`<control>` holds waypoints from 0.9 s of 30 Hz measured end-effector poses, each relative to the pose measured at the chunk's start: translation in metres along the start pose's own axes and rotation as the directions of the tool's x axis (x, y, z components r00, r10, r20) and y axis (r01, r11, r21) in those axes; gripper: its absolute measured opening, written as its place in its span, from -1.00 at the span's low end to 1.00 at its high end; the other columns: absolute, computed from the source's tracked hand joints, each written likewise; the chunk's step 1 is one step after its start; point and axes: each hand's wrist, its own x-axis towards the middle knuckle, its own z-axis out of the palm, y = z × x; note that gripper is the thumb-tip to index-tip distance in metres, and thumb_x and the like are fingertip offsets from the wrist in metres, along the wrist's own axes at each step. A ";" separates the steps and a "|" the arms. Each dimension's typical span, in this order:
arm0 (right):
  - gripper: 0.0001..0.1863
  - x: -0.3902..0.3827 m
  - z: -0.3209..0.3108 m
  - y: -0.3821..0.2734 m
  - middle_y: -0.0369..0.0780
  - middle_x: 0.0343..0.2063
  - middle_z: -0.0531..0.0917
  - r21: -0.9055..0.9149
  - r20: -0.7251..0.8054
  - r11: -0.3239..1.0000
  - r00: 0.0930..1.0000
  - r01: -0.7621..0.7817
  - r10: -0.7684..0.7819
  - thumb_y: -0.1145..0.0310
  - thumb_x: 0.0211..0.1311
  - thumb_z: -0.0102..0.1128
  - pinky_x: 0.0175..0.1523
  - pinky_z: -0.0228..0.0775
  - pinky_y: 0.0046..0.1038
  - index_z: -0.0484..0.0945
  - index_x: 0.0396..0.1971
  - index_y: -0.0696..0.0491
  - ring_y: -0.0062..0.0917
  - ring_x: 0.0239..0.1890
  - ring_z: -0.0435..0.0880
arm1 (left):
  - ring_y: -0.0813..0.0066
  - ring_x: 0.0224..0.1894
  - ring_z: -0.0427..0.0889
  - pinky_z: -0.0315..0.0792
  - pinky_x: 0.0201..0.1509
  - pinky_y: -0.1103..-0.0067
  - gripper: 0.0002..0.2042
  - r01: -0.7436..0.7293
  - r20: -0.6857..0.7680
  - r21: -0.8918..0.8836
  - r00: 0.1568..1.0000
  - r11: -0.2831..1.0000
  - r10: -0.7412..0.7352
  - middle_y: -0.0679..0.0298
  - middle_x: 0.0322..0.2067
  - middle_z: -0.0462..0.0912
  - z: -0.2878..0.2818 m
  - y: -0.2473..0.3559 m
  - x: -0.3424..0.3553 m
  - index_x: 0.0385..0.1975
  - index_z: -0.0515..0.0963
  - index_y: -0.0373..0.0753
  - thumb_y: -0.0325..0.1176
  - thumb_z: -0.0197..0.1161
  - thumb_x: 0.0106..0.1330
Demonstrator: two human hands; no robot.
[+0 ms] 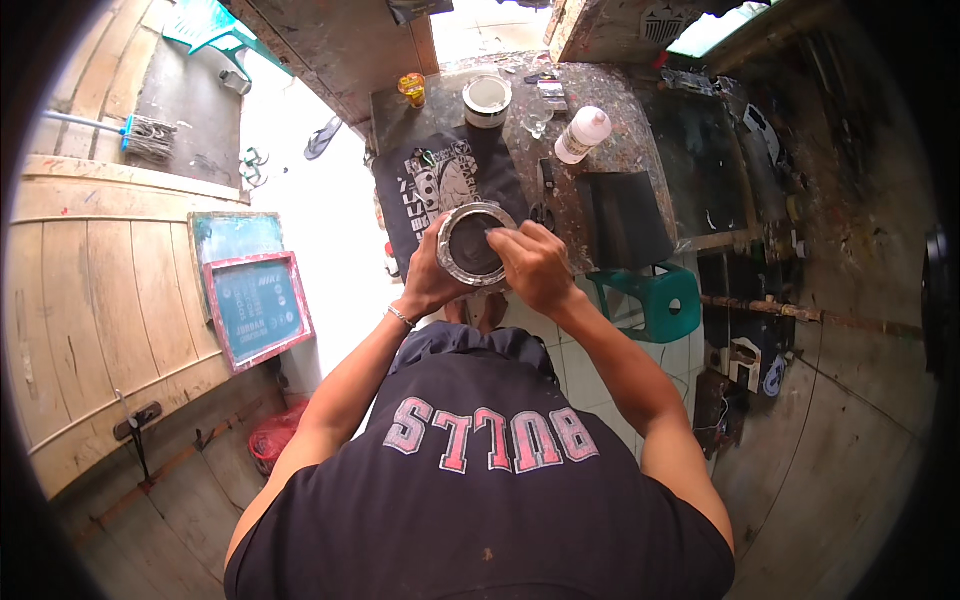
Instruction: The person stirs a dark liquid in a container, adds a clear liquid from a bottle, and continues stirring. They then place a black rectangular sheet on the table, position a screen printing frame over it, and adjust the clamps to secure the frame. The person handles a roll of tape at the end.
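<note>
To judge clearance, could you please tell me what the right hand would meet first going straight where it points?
Likely the dark inside of the round tub, though its depth is unclear.

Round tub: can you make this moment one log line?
left hand: holds round tub | right hand: at tub's opening | printed black cloth: on table

At lower centre, a black short-sleeved T-shirt (480, 520) is bearing white-edged red lettering (490, 440); above, dark cloth bottoms (470, 345) and a silvery bracelet (400, 317) are showing.
</note>
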 end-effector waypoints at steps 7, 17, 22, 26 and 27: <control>-0.90 0.007 0.012 -0.024 -0.22 -0.37 0.75 0.069 0.000 0.994 0.996 -0.087 0.087 0.48 0.12 0.27 -0.22 0.54 -0.29 0.67 -0.34 0.08 -0.29 -0.35 0.66 | -0.01 0.23 0.57 0.51 0.28 0.28 0.13 -0.026 0.056 -0.044 0.998 0.999 0.028 -0.02 0.25 0.45 -0.024 -0.017 0.003 0.38 0.14 -0.30 -0.11 0.74 -0.22; -0.92 0.009 0.019 -0.054 -0.19 -0.43 0.74 0.015 -0.070 0.992 0.989 -0.127 0.127 0.53 0.18 0.30 -0.24 0.50 -0.31 0.69 -0.33 0.12 -0.28 -0.40 0.63 | 0.00 0.24 0.55 0.49 0.31 0.27 0.13 -0.183 0.177 -0.065 0.965 0.981 0.192 0.01 0.26 0.44 -0.040 -0.032 0.022 0.39 0.14 -0.27 -0.14 0.74 -0.22; -0.92 -0.011 0.030 -0.058 -0.21 -0.44 0.72 0.008 0.003 0.978 0.978 -0.207 0.207 0.47 0.18 0.25 -0.26 0.52 -0.30 0.67 -0.34 0.10 -0.30 -0.40 0.64 | 0.03 0.25 0.55 0.48 0.31 0.29 0.12 -0.202 0.202 -0.063 0.957 0.977 0.210 0.03 0.24 0.46 -0.041 -0.041 0.028 0.38 0.17 -0.25 -0.14 0.74 -0.23; -0.91 0.000 0.021 -0.054 -0.22 -0.44 0.74 -0.059 -0.213 0.960 0.943 -0.274 0.257 0.42 0.21 0.25 -0.25 0.53 -0.27 0.70 -0.33 0.06 -0.29 -0.39 0.65 | 0.04 0.27 0.52 0.44 0.34 0.29 0.10 -0.134 0.225 -0.112 0.962 0.985 0.157 0.02 0.24 0.46 -0.039 -0.029 0.025 0.39 0.18 -0.26 -0.15 0.73 -0.21; -0.91 -0.009 0.029 -0.051 -0.22 -0.44 0.74 -0.090 -0.124 0.964 0.963 -0.251 0.240 0.43 0.21 0.26 -0.25 0.53 -0.27 0.70 -0.33 0.05 -0.29 -0.39 0.65 | 0.04 0.28 0.52 0.44 0.35 0.29 0.10 -0.143 0.221 -0.119 0.961 0.983 0.166 0.02 0.25 0.46 -0.039 -0.026 0.025 0.39 0.18 -0.26 -0.15 0.73 -0.20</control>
